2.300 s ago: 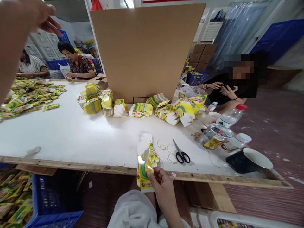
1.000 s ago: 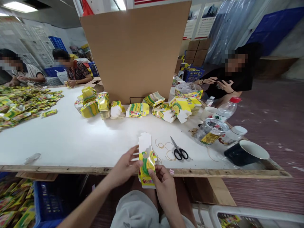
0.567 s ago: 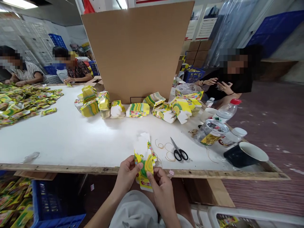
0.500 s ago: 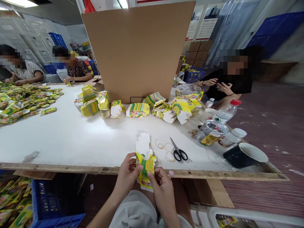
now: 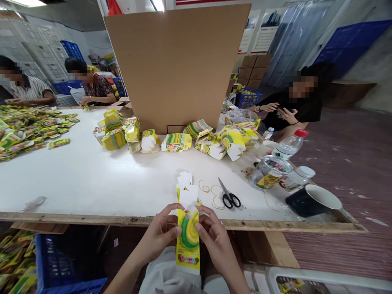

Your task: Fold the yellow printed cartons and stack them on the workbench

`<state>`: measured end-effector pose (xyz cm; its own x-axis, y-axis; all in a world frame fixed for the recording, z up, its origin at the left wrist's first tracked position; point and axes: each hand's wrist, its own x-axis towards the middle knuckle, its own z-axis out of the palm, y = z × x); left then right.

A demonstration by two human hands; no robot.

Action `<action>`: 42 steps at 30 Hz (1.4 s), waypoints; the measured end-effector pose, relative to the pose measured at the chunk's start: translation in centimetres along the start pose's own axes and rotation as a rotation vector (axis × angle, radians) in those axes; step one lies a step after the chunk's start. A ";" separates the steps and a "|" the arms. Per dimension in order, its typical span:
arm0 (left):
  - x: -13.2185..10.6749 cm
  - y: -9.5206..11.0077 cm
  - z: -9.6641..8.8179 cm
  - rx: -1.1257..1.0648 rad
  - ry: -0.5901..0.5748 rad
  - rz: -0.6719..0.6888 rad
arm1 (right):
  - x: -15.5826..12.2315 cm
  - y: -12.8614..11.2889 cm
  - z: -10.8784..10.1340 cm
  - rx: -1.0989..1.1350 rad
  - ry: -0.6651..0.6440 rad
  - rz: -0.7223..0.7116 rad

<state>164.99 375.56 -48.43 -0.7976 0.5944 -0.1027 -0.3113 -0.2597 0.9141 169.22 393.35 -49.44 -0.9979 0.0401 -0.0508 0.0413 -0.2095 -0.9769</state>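
Observation:
A yellow-and-green printed paper box with a white flap at its top is upright at the table's front edge. My left hand is closed on its left side, thumb at the front. My right hand grips the right side in the same way. Just behind it, white flaps of other box blanks show on the table; the rest of them is hidden. Loose rubber bands and black-handled scissors lie to the right of my hands.
Bundled yellow boxes line the table before a tall cardboard sheet. A dark mug, a clear jar and bottles stand at right. Small packets are heaped at left. Blue crate below. Other people sit around.
Both hands have shifted their hold toward the box's upper sides. The box now stands straighter, its front panel and white top flap facing me.

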 end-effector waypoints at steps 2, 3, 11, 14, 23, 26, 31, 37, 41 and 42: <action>-0.2 0.1 0.0 -0.035 -0.034 -0.020 | 0.0 -0.2 -0.4 -0.040 -0.023 0.008; -0.3 0.1 0.1 -0.047 -0.055 -0.022 | -0.1 -0.3 -0.5 -0.069 -0.027 0.002; -0.5 -1.0 0.0 -0.087 -0.084 -0.025 | -0.1 0.1 -0.5 -0.258 0.054 -0.121; -0.3 -1.3 -0.1 -0.071 -0.068 -0.022 | 0.0 0.1 -0.7 -0.174 0.187 -0.129; -0.4 -1.5 0.6 0.200 0.011 0.058 | 0.2 -0.1 -1.0 -0.245 0.027 0.049; -0.4 -1.8 0.5 0.173 -0.025 0.056 | 0.2 0.6 -0.7 -0.387 0.074 0.012; 0.1 -2.0 0.2 0.035 -0.024 0.016 | 0.1 0.8 -0.5 -0.565 0.075 -0.033; 0.5 -2.3 2.2 -0.045 -0.039 0.012 | -0.5 0.1 -1.1 -0.647 0.173 -0.108; 1.3 -2.4 3.1 0.144 -0.110 0.049 | -4.4 -2.9 -7.1 -0.808 0.258 -0.113; 1.7 -2.4 2.7 0.279 -0.077 0.079 | -5.9 -4.0 -9.3 -0.943 0.356 -0.152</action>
<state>165.77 379.26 -49.71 -0.7685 0.6398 -0.0068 -0.0877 -0.0948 0.9916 175.37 403.06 -47.17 -0.9294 0.3227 0.1791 0.0912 0.6710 -0.7358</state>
